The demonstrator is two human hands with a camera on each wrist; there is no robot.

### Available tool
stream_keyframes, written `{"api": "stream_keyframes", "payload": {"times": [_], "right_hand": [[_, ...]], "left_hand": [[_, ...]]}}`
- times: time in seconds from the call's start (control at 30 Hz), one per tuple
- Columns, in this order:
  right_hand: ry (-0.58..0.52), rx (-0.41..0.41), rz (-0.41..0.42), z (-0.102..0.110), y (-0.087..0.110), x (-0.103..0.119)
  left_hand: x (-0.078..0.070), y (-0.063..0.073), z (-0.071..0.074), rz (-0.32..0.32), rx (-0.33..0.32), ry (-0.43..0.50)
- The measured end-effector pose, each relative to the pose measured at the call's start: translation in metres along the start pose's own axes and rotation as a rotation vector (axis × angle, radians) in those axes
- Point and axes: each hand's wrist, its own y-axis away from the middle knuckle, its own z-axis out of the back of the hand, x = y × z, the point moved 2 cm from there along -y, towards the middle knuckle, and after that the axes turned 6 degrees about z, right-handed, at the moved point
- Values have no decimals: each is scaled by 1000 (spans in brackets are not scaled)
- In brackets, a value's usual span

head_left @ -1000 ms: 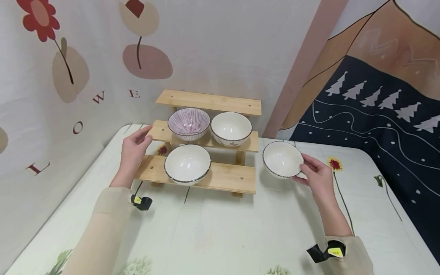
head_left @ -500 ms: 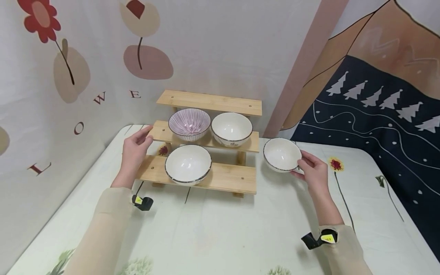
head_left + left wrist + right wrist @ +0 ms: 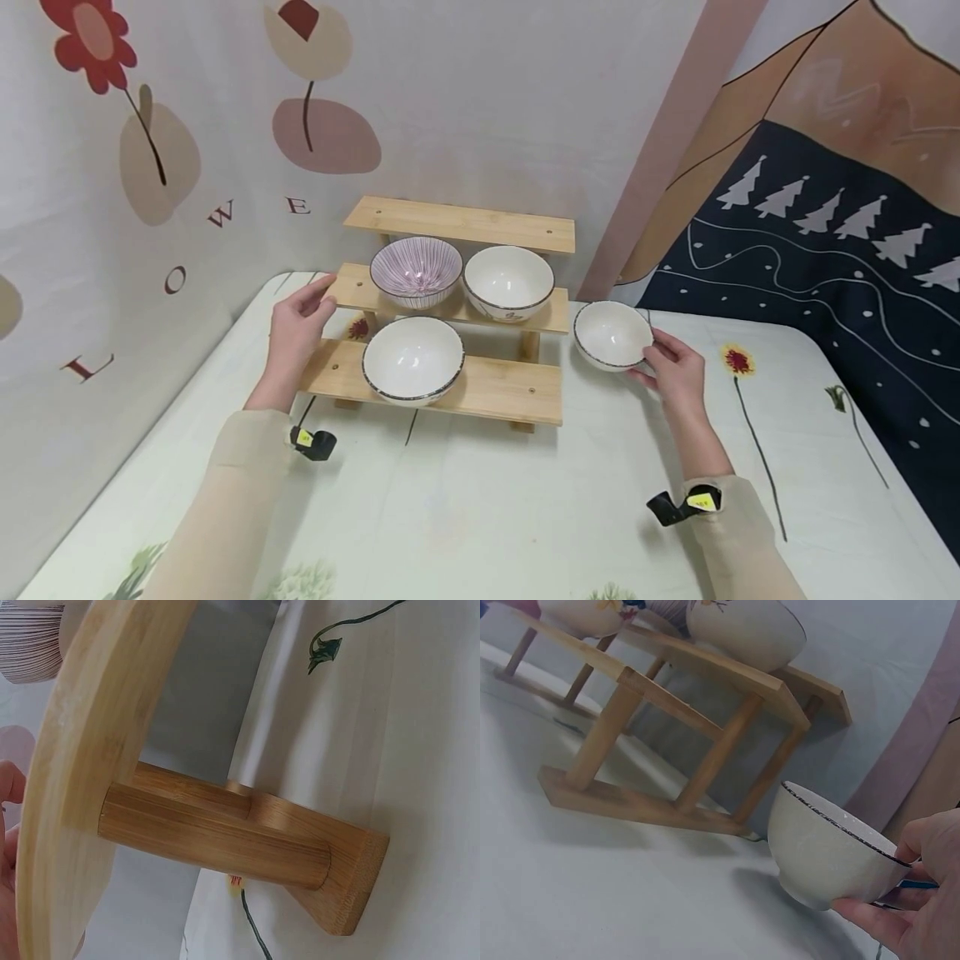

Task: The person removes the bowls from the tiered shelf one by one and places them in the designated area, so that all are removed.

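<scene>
A three-tier wooden stand (image 3: 510, 393) is on the table. My left hand (image 3: 296, 329) holds the left end of its middle board, with the fingers partly visible beside the board (image 3: 82, 750) in the left wrist view. My right hand (image 3: 678, 375) pinches a white, dark-rimmed bowl (image 3: 612, 335) by its right side, thumb near the rim and fingers below. This bowl (image 3: 829, 851) hangs above the table, right of the stand, slightly tilted. On the middle board are a purple-striped bowl (image 3: 416, 271) and a white bowl (image 3: 510, 279). Another white bowl (image 3: 412, 360) sits on the lowest board.
The top board (image 3: 457, 223) bears no bowl. A pale flower-printed cloth (image 3: 465, 508) covers the table. Printed fabric walls (image 3: 480, 100) rise behind and at the left, and a dark blue tree-patterned cloth (image 3: 810, 250) hangs at the right.
My right hand has moved the held bowl slightly away from me and a little left, closer to the stand. The left hand keeps its hold, and the other bowls stay in place.
</scene>
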Motion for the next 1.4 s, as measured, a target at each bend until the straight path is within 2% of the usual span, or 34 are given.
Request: {"api": "stream_keyframes", "payload": {"times": [0.27,0.53,0.9,1.4], "right_hand": [[-23,-2,-20,-4,-5,-6],[-37,-2,-40,-5,-6,-9],[-62,35,-38,-4,-6,-9],[3,73,-30,5,2,-6]], "left_hand": [[-2,1,0,3,-17,0],[-1,1,0,7,-7,14],[0,0,0,-3,-7,17],[-1,1,0,-6,-14,1]]}}
